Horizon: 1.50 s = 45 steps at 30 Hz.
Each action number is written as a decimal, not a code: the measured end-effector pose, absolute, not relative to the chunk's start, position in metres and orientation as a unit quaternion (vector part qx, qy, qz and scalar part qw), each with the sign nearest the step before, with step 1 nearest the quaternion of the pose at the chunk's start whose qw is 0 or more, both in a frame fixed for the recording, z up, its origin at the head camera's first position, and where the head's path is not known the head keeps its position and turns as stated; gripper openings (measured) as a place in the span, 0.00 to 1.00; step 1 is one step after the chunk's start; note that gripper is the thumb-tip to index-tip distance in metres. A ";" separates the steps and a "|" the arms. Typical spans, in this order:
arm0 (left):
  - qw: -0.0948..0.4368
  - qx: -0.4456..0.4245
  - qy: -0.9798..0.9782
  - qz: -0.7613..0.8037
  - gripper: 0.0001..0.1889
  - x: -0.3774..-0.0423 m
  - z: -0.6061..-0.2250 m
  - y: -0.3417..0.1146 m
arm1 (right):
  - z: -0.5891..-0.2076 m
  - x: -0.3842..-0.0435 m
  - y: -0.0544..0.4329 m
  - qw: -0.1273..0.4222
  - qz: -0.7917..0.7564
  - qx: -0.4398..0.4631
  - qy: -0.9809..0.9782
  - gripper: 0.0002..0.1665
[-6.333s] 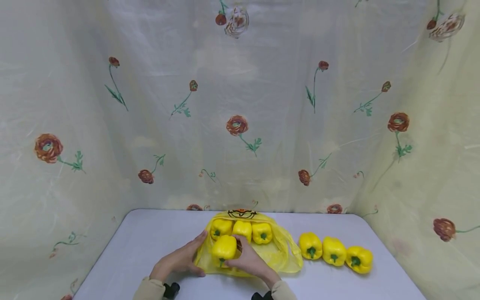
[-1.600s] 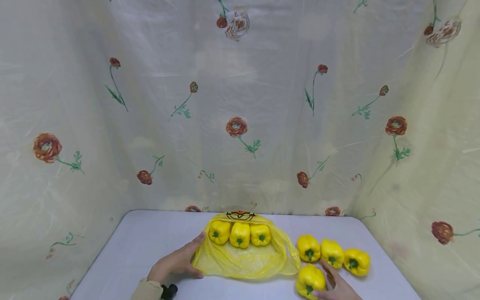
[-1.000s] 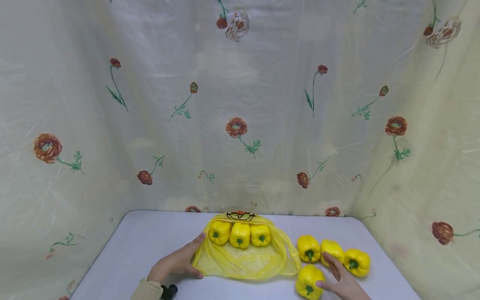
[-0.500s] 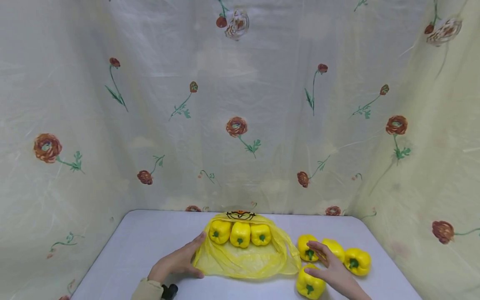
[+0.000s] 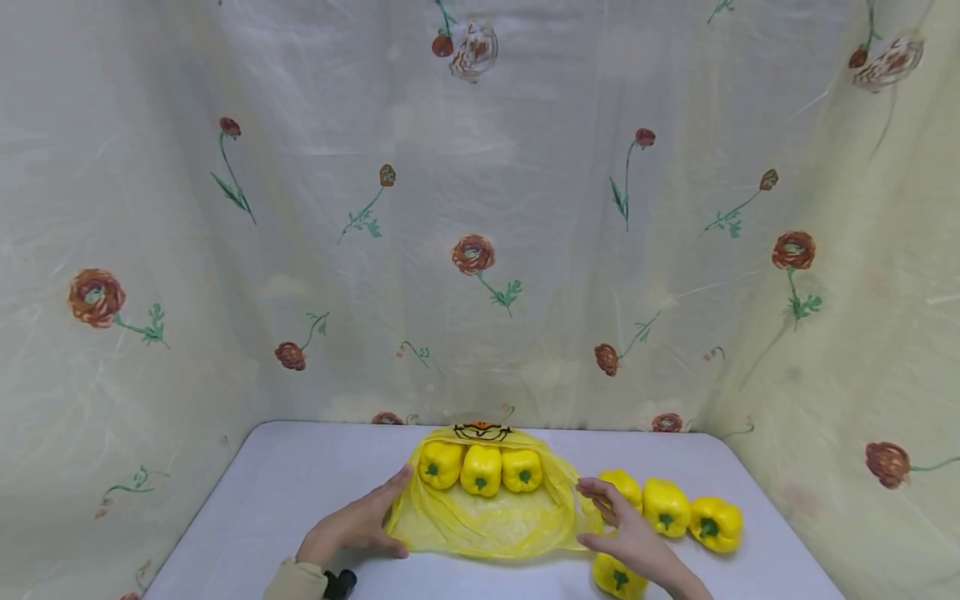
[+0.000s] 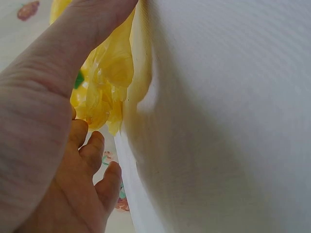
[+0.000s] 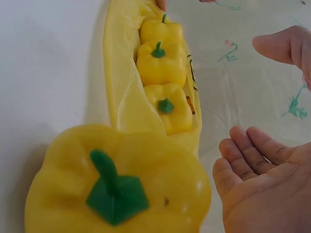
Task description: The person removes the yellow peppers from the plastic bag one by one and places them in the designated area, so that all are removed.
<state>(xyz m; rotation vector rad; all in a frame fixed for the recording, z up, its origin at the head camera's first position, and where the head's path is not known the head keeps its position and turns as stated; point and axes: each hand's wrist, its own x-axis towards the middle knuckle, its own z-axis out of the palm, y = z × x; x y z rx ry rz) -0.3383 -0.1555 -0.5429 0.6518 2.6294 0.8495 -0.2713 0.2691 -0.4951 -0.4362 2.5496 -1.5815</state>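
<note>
A yellow plastic bag (image 5: 487, 529) lies with its mouth toward me, and three yellow bell peppers (image 5: 481, 471) sit inside in a row. My left hand (image 5: 356, 523) rests at the bag's left edge, thumb and fingers spread; in the left wrist view the thumb passes by the crumpled plastic (image 6: 114, 68). My right hand (image 5: 630, 537) holds nothing and hovers by the bag's right side, fingers parted. It partly hides one loose bell pepper (image 5: 617, 577) near the front, which looms large in the right wrist view with its green stem (image 7: 114, 189).
To the right of the bag, three more bell peppers (image 5: 666, 507) stand in a slanting row on the white table (image 5: 300, 467). A flower-printed curtain (image 5: 480, 333) hangs behind the table and along both sides.
Earlier, my right hand held a bell pepper over the bag, then set it down at the right front and let go. Now that hand has moved left toward the bag. The left hand stays put.
</note>
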 end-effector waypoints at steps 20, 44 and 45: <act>0.139 0.235 0.919 0.283 0.66 -0.340 -0.545 -0.157 | -0.481 -0.298 0.244 0.057 -0.516 -0.163 0.839 0.46; 0.148 0.221 0.921 0.284 0.66 -0.339 -0.545 -0.157 | -0.475 -0.347 0.220 0.073 -0.497 -0.190 0.843 0.42; 0.148 0.220 0.921 0.284 0.66 -0.339 -0.544 -0.157 | -0.476 -0.349 0.220 0.076 -0.496 -0.194 0.843 0.42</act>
